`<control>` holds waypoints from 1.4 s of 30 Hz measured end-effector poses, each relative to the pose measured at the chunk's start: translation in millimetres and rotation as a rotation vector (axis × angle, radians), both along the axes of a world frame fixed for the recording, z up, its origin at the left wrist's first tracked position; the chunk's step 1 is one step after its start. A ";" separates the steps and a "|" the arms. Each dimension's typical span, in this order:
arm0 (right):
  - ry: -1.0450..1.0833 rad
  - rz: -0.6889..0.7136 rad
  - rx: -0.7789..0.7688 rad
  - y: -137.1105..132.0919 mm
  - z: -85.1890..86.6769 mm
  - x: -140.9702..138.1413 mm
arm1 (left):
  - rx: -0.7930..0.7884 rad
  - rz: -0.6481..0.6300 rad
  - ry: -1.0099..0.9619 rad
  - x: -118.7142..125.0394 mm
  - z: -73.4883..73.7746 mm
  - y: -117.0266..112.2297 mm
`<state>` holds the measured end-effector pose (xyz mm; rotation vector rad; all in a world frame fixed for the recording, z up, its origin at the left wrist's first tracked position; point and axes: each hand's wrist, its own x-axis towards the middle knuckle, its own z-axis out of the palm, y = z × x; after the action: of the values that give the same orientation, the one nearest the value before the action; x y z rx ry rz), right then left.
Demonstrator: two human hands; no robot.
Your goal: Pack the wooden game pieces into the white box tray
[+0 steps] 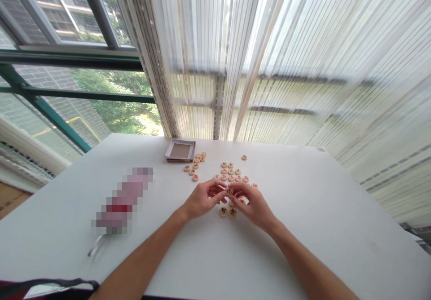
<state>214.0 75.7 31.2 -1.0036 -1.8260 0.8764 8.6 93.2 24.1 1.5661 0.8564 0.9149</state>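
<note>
A round wooden Chinese chess piece (229,191) with a red character is pinched between the fingertips of both hands. My left hand (204,198) is closed at its left side, and my right hand (251,205) is closed at its right side. Below the fingers lie two black-marked pieces, one (223,212) on the left and another (232,212) on the right. Just beyond my hands, several more pieces (230,171) stand in rough rows, with red or black characters. My right hand partly covers a few pieces near its fingers.
An open shallow box (180,150) sits at the table's far edge, with several loose pieces (195,166) beside it. One piece (244,157) lies apart at the back. A pixelated pinkish object (124,201) rests on the white table (303,192) at left. Curtains (286,66) hang behind.
</note>
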 end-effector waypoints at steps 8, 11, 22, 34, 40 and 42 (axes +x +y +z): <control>0.256 0.118 -0.237 -2.5 7.4 -2.0 | 0.106 0.024 0.010 1.7 3.0 -1.3; 0.295 0.108 -0.273 -0.9 8.6 -0.2 | 0.139 0.011 0.031 1.5 4.8 -2.1; 0.362 -0.043 -0.264 12.4 11.8 17.1 | 0.140 0.108 0.061 -1.7 6.2 -0.5; 0.376 0.052 -0.313 8.4 5.9 11.9 | 0.143 0.105 0.062 0.0 8.9 -2.9; 0.327 0.101 -0.329 5.4 7.3 8.2 | 0.157 0.112 0.064 0.7 6.8 -1.9; 0.300 0.112 -0.321 4.0 7.8 6.8 | 0.151 0.106 0.058 1.2 6.2 -2.2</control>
<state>220.8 79.7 39.0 -0.9097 -1.5264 1.3447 9.8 91.0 30.3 1.6971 0.9366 1.0341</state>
